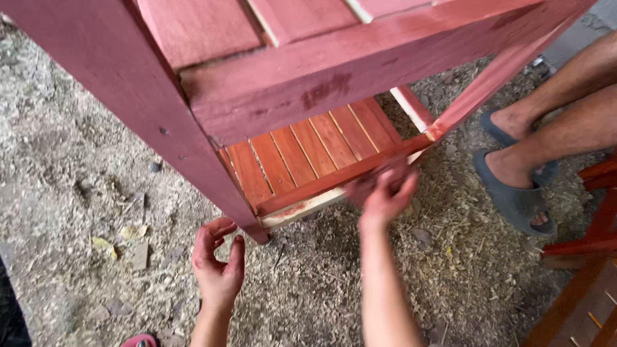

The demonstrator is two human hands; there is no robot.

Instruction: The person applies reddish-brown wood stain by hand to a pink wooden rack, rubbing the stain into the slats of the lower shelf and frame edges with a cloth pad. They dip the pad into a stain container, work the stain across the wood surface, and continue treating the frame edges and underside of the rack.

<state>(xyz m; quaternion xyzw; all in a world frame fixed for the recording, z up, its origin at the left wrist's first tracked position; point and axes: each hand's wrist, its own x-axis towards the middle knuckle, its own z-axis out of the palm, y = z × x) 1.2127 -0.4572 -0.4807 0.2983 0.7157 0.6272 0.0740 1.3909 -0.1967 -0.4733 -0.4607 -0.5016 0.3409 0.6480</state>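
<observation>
The right hand [384, 193] is blurred against the lower front rail [334, 180] of the red-stained wooden rack [302, 83], apparently rubbing stain in; whether its fingers pinch a cloth cannot be told. The left hand [217, 263], fingers loosely spread, hovers just beside the near leg [193, 154]. The pale underside strip below the right fingers seems to need covering next.

Soft, even daylight with faint shadows; the right hand [384, 193] is motion-blurred, the rest fairly sharp
</observation>
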